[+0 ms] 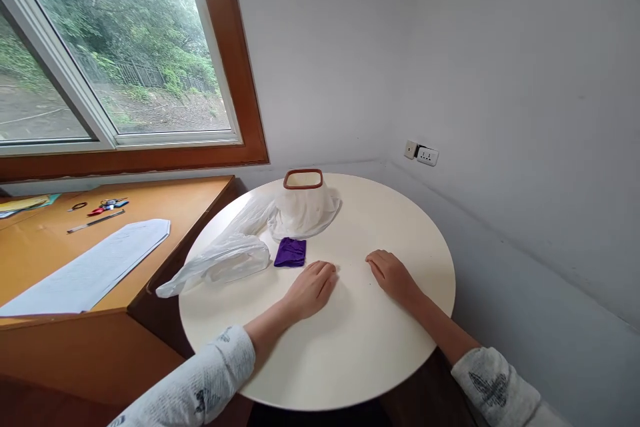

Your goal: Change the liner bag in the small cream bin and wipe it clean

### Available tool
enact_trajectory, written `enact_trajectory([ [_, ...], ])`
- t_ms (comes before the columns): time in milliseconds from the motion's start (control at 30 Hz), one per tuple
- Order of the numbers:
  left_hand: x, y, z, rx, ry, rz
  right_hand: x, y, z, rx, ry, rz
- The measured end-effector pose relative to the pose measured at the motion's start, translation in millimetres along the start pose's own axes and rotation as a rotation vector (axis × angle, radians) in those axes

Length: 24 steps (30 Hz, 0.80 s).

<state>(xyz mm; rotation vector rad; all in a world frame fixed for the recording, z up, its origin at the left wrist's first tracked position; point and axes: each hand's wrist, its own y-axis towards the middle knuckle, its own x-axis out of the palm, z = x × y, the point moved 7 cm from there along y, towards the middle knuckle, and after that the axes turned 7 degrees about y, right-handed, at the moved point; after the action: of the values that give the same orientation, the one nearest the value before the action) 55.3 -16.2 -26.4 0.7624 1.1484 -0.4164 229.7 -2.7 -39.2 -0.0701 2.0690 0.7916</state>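
My left hand rests palm down on the round white table, fingers loosely bent and nothing visible in it. Just beyond it lies a folded purple cloth, close to but apart from my fingers. My right hand lies on the tabletop further right, relaxed and likewise without anything visible in it. Behind the cloth stands a small bin-like container with a brown rim, its sides covered in whitish plastic. A crumpled translucent plastic bag spreads left of the cloth and hangs slightly over the table's left edge.
On the left, a wooden desk adjoins the table. It bears papers, a pen, keys and a black ring-shaped band. A window is above the desk. Wall sockets sit on the right wall.
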Motion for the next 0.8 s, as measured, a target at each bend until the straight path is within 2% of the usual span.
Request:
enact_trajectory([
  [400,-1.3,-6.7,-7.0,-0.084,0.090,0.092,2.3,-3.0,1.8,0.010,-0.034,0.039],
  [800,-6.1,-9.8,-8.2,-0.130,0.093,0.117,1.3,-0.6,-1.5,0.061,-0.053,0.033],
])
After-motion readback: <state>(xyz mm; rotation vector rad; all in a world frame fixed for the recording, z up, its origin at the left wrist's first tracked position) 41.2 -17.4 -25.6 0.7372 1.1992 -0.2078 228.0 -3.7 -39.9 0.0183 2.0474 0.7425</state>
